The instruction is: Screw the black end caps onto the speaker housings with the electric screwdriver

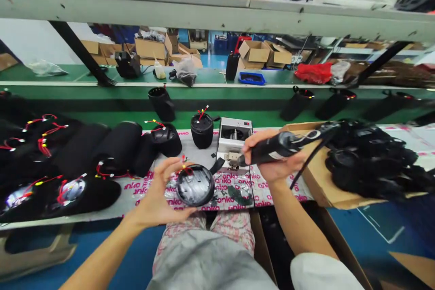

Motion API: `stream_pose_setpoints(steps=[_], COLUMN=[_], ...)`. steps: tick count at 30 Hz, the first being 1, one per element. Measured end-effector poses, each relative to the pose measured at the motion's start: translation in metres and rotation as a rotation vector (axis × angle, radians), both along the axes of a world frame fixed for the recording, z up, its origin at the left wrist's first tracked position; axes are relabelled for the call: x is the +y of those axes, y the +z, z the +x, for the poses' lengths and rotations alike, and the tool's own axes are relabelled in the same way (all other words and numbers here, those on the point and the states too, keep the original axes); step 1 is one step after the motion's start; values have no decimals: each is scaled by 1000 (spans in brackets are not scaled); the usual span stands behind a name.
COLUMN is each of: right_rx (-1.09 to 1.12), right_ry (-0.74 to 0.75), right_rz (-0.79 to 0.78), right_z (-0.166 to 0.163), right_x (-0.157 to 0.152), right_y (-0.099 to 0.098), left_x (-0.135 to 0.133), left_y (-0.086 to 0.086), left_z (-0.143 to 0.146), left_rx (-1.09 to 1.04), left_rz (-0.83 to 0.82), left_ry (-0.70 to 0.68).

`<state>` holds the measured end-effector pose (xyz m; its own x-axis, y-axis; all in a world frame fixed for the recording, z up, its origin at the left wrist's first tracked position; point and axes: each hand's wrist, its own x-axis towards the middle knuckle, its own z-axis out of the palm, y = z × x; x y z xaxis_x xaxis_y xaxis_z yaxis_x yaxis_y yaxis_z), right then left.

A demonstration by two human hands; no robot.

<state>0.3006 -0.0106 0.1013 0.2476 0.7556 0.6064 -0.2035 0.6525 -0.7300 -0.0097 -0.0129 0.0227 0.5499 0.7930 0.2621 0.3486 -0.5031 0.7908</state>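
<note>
My left hand (158, 195) grips a round black cylindrical housing (195, 185), its open end tilted up toward me. A pale inner surface shows inside, and red and yellow wires stick out at its far rim. Closed around a black corded electric screwdriver (272, 148), my right hand (277, 165) points its tip left, at the front of a small white screw feeder (234, 140). Whether the tip touches the feeder I cannot tell. Behind my left hand stands another black housing (202, 132) with red and yellow wires on top.
Several black cloth-covered cylinders (115, 145) with wires crowd the bench on the left. At right, a cardboard box (316, 186) holds a heap of black parts (370, 158). More black cylinders (297, 103) stand along the green strip behind. A shelf beam (204, 7) crosses overhead.
</note>
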Motion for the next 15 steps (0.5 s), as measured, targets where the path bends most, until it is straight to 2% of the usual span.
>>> stream_pose_setpoints(steps=[2, 4, 7, 10, 12, 15], right_rx=[0, 8, 20, 10, -5, -26], right_ry=[9, 19, 41, 94, 131, 122], right_rz=[-42, -89, -169, -249, -290, -255], right_z=[-6, -11, -15, -12, -6, 13], right_x=[6, 11, 19, 24, 23, 11], right_y=[-9, -16, -26, -33, -32, -12], left_x=[2, 8, 17, 15, 7, -13], left_y=[-10, -11, -12, -24, -36, -49], left_z=[16, 26, 31, 34, 42, 64], left_rx=[-69, -106, -184, -358, -489, -618], left_rz=[-66, -153, -277, -350, -439, -505], left_ry=[-71, -156, -288, -404, -376, -120])
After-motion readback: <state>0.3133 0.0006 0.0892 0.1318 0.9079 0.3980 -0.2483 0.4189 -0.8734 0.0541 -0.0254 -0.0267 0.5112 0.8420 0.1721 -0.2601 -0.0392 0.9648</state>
